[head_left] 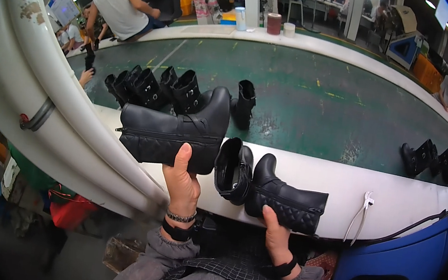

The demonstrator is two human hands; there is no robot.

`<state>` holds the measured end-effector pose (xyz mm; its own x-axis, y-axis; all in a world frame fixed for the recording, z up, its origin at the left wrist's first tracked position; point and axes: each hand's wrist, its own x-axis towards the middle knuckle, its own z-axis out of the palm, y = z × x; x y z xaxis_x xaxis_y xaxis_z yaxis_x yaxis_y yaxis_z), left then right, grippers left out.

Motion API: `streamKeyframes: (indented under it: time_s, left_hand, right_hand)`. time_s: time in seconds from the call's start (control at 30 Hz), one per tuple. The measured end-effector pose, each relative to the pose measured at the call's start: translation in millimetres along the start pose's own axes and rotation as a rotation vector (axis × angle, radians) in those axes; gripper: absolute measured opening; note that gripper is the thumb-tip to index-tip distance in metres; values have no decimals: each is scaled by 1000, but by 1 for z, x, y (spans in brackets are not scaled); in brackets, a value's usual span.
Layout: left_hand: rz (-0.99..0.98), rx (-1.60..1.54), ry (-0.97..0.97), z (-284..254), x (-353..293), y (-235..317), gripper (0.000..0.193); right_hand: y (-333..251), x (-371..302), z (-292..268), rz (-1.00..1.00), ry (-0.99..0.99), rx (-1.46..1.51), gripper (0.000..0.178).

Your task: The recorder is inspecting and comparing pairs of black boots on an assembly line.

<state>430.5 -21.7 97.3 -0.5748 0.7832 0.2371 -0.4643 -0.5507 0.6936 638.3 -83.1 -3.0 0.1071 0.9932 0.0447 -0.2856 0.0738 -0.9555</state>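
My left hand (183,184) grips a tall black boot (178,126) by its quilted back, thumb on the leather; the boot lies sideways in the air, zip facing me, toe up at the right. In my right hand (276,233) is a second black boot (287,198), also on its side, with its toe pointing up at the left and its zip and quilted panel showing. Between the two, a shorter black boot (233,172) stands on the white ledge (378,206), its opening toward me. The fingers behind both held boots are hidden.
Several black buckled boots (146,87) stand on the green conveyor belt (307,100), with others (423,158) at far right. Metal pliers (360,215) lie on the ledge near a blue machine (405,257). Thick white pipes (63,81) rise at left. A person (120,4) sits across the belt.
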Motion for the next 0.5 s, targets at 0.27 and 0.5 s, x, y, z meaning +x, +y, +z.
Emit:
streamKeyframes:
  time_s: [0.27,0.5]
  left_hand:
    - [13,-59,-101,34,-3,20,47]
    - [-79,-113,-297,80,-26,43,49]
  right_hand:
    - [15,22,47,-158,8,-123,38]
    - [19,37,51,-61,-55,-83,41]
